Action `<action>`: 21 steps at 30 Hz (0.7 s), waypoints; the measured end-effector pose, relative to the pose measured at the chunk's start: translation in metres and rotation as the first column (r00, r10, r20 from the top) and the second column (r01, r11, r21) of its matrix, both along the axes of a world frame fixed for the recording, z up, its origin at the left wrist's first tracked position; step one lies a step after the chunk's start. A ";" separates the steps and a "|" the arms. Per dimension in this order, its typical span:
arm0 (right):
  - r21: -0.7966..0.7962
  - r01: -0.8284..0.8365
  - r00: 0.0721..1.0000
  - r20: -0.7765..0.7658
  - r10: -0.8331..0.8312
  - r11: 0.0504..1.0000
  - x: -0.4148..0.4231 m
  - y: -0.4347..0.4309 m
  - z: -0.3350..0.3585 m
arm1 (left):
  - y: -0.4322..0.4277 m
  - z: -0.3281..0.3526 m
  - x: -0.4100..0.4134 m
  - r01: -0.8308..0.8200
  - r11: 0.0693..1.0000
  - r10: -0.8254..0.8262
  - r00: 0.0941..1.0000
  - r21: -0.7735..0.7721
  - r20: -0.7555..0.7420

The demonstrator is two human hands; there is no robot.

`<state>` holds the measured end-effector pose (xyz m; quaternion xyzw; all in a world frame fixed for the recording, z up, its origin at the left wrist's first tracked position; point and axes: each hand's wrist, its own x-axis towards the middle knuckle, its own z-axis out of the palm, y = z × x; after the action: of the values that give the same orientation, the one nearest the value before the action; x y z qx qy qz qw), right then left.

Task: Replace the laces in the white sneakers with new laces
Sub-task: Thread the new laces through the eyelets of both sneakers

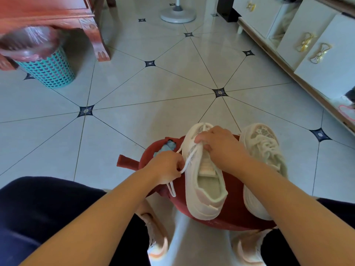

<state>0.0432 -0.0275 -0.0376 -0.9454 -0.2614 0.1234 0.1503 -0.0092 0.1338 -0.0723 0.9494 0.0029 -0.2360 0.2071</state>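
While on stool (230, 222), sneakers (203, 181); basket (50, 72) bag-lined.

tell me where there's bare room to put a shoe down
Free: the tiled floor ahead of the red stool, between the teal basket and the white cabinet. Crowded: the stool top, with left sneaker, right sneaker, left hand and right hand.
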 end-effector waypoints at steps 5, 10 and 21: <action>-0.108 -0.037 0.999 0.032 0.041 0.993 0.011 0.002 0.000 | 0.002 -0.003 0.000 -0.056 0.994 0.055 0.998 0.097 0.014; 0.181 0.131 0.991 -0.033 -0.128 0.975 0.018 -0.001 0.018 | 0.015 0.020 0.013 -0.324 0.943 0.331 0.938 -0.077 0.105; 0.816 0.473 0.872 -0.380 -0.309 0.332 0.048 -0.034 0.112 | 0.053 0.100 0.032 -0.402 0.078 0.843 0.515 -0.912 -0.155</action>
<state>0.0915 -0.0618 0.0744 -0.7423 -0.0379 0.0003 0.6689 0.0230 0.1868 0.0273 0.6095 0.2573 0.1280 0.7389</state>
